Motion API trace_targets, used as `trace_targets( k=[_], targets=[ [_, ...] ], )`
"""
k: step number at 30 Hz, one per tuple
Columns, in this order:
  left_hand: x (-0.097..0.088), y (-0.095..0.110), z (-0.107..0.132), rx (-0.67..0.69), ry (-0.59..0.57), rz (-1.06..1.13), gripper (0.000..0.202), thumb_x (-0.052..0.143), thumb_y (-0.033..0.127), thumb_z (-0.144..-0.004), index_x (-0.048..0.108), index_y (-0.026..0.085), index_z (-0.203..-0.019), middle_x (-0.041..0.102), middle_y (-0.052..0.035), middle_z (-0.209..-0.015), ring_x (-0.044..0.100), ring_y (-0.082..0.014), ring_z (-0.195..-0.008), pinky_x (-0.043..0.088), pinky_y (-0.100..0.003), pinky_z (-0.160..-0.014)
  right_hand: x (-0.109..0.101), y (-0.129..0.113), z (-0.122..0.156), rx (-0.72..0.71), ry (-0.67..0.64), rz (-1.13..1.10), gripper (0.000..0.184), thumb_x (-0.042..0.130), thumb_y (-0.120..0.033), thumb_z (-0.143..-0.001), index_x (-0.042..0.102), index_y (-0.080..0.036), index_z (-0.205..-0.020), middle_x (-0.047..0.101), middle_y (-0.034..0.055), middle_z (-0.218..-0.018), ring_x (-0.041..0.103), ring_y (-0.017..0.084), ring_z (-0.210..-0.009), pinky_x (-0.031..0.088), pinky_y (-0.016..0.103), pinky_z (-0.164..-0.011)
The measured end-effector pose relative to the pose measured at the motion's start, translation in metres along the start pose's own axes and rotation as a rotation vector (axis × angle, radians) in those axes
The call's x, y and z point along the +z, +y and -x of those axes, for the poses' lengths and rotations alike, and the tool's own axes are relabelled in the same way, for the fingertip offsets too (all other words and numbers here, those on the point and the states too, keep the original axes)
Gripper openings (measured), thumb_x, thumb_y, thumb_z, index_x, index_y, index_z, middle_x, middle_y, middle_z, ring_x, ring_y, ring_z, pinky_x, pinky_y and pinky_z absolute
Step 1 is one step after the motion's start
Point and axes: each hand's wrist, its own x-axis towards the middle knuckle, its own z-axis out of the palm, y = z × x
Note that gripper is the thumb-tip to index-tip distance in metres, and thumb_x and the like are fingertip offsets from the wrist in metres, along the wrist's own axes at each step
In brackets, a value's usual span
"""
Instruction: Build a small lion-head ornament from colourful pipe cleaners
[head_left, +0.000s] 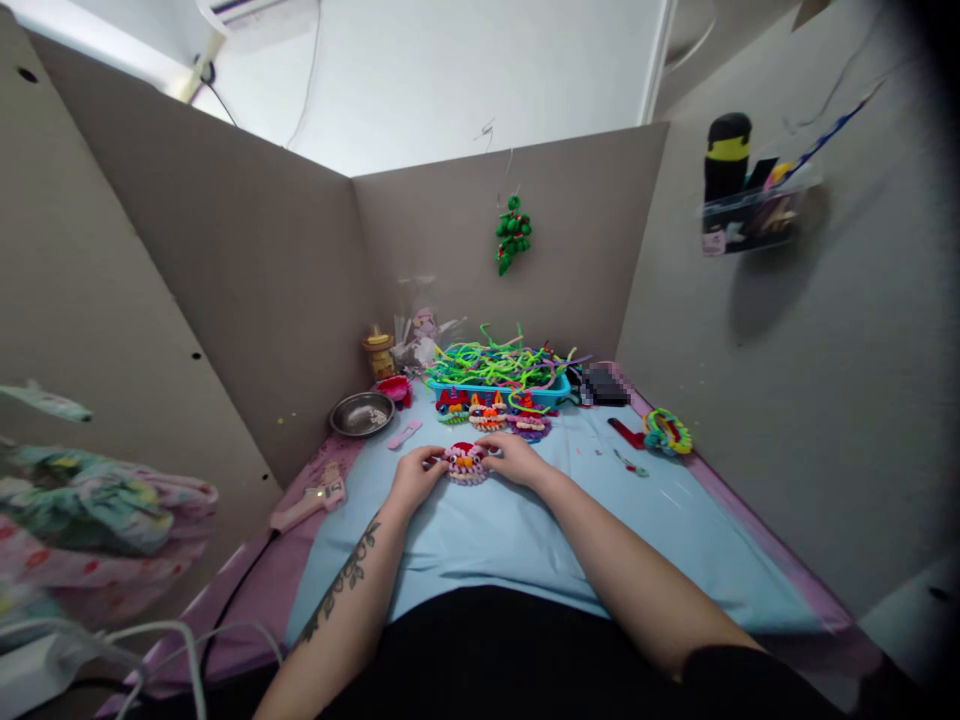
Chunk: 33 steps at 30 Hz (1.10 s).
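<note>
Between my two hands, on the light blue cloth (487, 545), is a small fuzzy pipe-cleaner figure (466, 466) in pink and purple with a red top and an orange spot in its middle. The fingers of my left hand (417, 474) close on its left side. On the right side my right hand (517, 460) grips it with thumb and fingers. Just behind stand similar pipe-cleaner figures: a green one with red (453, 408), an orange and white one (488, 411) and a purple one (529, 422).
A blue basket (502, 392) heaped with pipe cleaners (499, 362) stands at the back. To the left are a metal bowl (362, 413), a pink clip-like piece (406, 434) and a corded pink glue gun (309, 503). At right lies a yellow-green pipe-cleaner ring (667, 432). Grey panels enclose the table.
</note>
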Motion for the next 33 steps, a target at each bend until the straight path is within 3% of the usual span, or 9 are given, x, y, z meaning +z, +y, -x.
trace_targets(
  k=[8, 14, 18, 22, 27, 33],
  targets=[
    [-0.004, -0.003, -0.001, -0.024, 0.098, -0.041, 0.018, 0.065, 0.023, -0.067, 0.071, 0.021, -0.083, 0.070, -0.0074, -0.088, 0.062, -0.0238, -0.085, 0.046, -0.037, -0.082, -0.002, 0.006, 0.002, 0.115, 0.036, -0.002, 0.037, 0.065, -0.013, -0.060, 0.069, -0.022, -0.096, 0.067, 0.0078, -0.094, 0.059, 0.022, -0.081, 0.044, 0.032, -0.075],
    [-0.004, -0.001, 0.001, 0.032, 0.053, -0.034, 0.022, 0.065, 0.029, -0.069, 0.072, 0.022, -0.089, 0.070, -0.0078, -0.090, 0.062, -0.0241, -0.085, 0.048, -0.036, -0.078, -0.007, -0.005, 0.003, -0.064, 0.030, -0.017, 0.035, 0.062, -0.017, -0.069, 0.067, -0.024, -0.103, 0.065, 0.0067, -0.101, 0.058, 0.023, -0.091, 0.042, 0.035, -0.083],
    [-0.002, 0.002, 0.001, 0.107, 0.035, 0.039, 0.021, 0.063, 0.027, -0.072, 0.071, 0.024, -0.090, 0.070, -0.0066, -0.093, 0.062, -0.0226, -0.088, 0.046, -0.037, -0.084, -0.008, -0.015, 0.002, -0.174, 0.030, 0.000, 0.027, 0.055, -0.015, -0.076, 0.069, -0.025, -0.097, 0.066, 0.0059, -0.096, 0.058, 0.022, -0.092, 0.042, 0.035, -0.084],
    [0.001, 0.002, 0.001, 0.168, -0.021, 0.005, 0.018, 0.059, 0.026, -0.075, 0.072, 0.025, -0.088, 0.071, -0.0058, -0.091, 0.063, -0.0222, -0.086, 0.046, -0.038, -0.084, -0.005, -0.015, 0.003, -0.188, 0.017, 0.046, 0.028, 0.051, -0.012, -0.077, 0.071, -0.024, -0.093, 0.067, 0.0054, -0.089, 0.060, 0.020, -0.084, 0.045, 0.032, -0.078],
    [0.001, 0.002, 0.001, 0.140, -0.025, -0.045, 0.017, 0.060, 0.024, -0.073, 0.072, 0.024, -0.085, 0.072, -0.0056, -0.085, 0.064, -0.0218, -0.082, 0.048, -0.037, -0.082, -0.002, -0.013, 0.004, -0.180, 0.011, 0.083, 0.030, 0.049, -0.009, -0.076, 0.071, -0.022, -0.089, 0.068, 0.0050, -0.088, 0.061, 0.018, -0.081, 0.046, 0.029, -0.075],
    [-0.003, 0.000, 0.001, 0.074, 0.035, -0.238, 0.025, 0.053, 0.021, -0.077, 0.068, 0.017, -0.097, 0.070, -0.0078, -0.098, 0.064, -0.0202, -0.087, 0.049, -0.034, -0.080, -0.009, -0.008, 0.002, -0.097, 0.011, 0.154, 0.026, 0.057, -0.015, -0.075, 0.066, -0.018, -0.099, 0.065, 0.0078, -0.098, 0.059, 0.019, -0.087, 0.045, 0.030, -0.078]
  ],
)
